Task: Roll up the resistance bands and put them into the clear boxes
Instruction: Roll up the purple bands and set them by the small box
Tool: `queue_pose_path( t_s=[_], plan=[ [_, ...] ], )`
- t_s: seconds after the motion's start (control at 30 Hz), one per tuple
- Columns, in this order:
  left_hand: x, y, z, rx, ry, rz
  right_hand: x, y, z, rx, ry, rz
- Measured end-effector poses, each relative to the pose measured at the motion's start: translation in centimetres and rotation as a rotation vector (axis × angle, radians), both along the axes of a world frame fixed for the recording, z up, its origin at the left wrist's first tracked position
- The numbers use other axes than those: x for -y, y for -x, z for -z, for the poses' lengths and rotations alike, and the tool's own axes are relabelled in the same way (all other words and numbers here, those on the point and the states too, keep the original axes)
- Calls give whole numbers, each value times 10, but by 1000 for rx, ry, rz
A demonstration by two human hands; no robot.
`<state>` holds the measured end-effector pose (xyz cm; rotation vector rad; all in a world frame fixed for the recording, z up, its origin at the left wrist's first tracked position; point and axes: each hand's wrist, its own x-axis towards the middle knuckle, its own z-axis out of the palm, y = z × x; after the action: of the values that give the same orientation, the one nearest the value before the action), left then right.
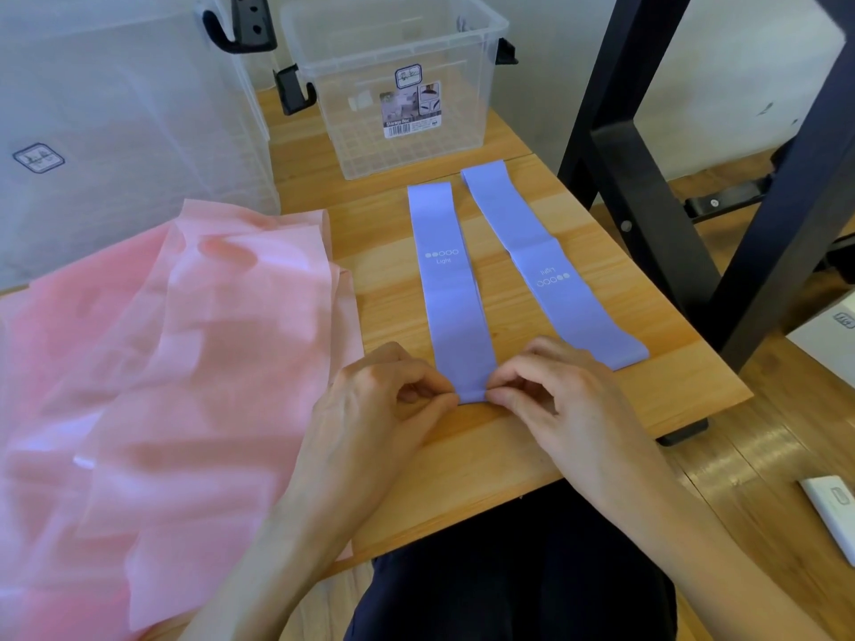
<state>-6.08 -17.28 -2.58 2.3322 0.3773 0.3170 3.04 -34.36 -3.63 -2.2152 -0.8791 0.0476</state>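
Left hand and right hand each pinch, grip narrow, the near end of the left purple band flat on the tabletop; second purple band just right, pink sheets left, clear boxes behind.

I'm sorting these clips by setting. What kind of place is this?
Probably a home room or small workspace, not a gym: a wooden table on wood-look flooring, clear storage boxes with a retail label, and a black metal frame beside a plain white wall.
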Motion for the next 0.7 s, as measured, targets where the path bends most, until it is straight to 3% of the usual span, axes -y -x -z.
queue_pose_path(
  t_s=[0.17, 0.47, 0.7],
  plan=[
    [1, 0, 1, 41, 4, 4, -4, -1, 6, 41, -48, 40],
    [4, 5, 5, 114, -241, 13, -4, -6, 15, 179, -140, 49],
    [5, 1, 5, 106, -184, -32, -9, -2, 18, 147, -166, 60]
  ],
)
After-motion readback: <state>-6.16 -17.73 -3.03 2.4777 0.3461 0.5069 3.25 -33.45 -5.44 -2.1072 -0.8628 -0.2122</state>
